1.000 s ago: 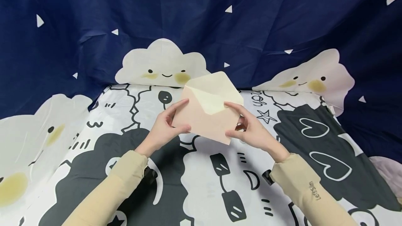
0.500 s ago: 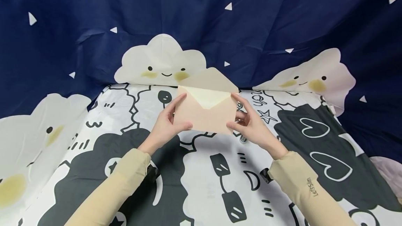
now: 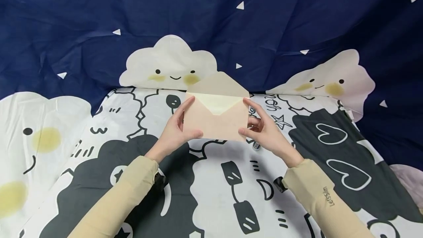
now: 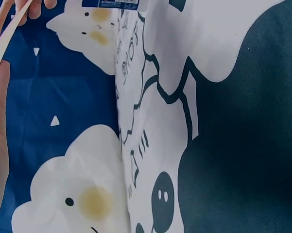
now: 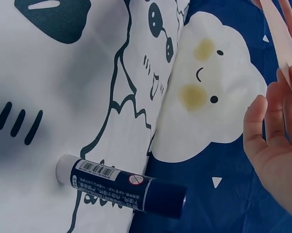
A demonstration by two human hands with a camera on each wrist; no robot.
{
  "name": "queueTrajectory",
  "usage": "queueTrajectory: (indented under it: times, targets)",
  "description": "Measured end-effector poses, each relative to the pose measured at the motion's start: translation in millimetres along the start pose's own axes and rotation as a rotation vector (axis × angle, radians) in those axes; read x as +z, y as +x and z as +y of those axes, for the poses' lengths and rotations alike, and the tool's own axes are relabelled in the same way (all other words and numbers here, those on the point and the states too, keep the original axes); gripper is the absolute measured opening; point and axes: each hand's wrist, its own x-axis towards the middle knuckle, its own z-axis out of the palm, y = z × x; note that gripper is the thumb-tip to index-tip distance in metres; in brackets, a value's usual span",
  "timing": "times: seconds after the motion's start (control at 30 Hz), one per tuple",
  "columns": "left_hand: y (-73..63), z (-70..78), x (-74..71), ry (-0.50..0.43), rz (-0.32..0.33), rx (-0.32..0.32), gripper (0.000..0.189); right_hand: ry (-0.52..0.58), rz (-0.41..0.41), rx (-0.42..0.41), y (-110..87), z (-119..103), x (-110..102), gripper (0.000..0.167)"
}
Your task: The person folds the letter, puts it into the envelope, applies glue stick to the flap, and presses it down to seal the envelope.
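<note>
A pale pink envelope (image 3: 218,126) is held up in front of me in the head view, its pointed flap (image 3: 219,83) raised. Below the flap shows a cream area with a V-shaped lower edge. My left hand (image 3: 176,127) grips the left side between thumb and fingers. At the opposite side, my right hand (image 3: 266,131) pinches the envelope likewise, thumb near the lower corner and index finger by the upper one. The right wrist view shows the envelope edge-on (image 5: 281,41), beside the right hand's fingers (image 5: 277,121).
A dark blue glue stick (image 5: 128,187) with a white end lies on the patterned cloth (image 3: 211,179); in the head view it is mostly hidden behind the right hand. Behind the cloth hangs a navy curtain (image 3: 211,10) with clouds and white triangles.
The envelope, tilted down to the right a second ago, has turned level and shifted slightly left, its flap now darker. Both hands have kept hold. Little differs over the last half second.
</note>
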Motion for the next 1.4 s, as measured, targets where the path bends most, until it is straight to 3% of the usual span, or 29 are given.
queueTrajectory:
  times: [0.4, 0.67, 1.1, 1.4]
  targets:
    - [0.9, -0.4, 8.4, -0.006, 0.013, -0.031, 0.104, -0.014, 0.057, 0.047, -1.1, 6, 4, 0.094]
    - [3.1, -6.3, 6.8, 0.046, 0.012, -0.103, 0.102, -0.043, 0.082, 0.083, 0.6, 11, 7, 0.092]
    - [0.6, -14.1, 7.1, 0.142, 0.016, -0.185, 0.101, -0.021, 0.057, 0.124, -0.8, 22, 10, 0.093]
    - [-0.7, -20.5, 9.7, 0.114, -0.003, -0.235, 0.101, -0.025, 0.047, 0.159, -1.0, 35, 12, 0.093]
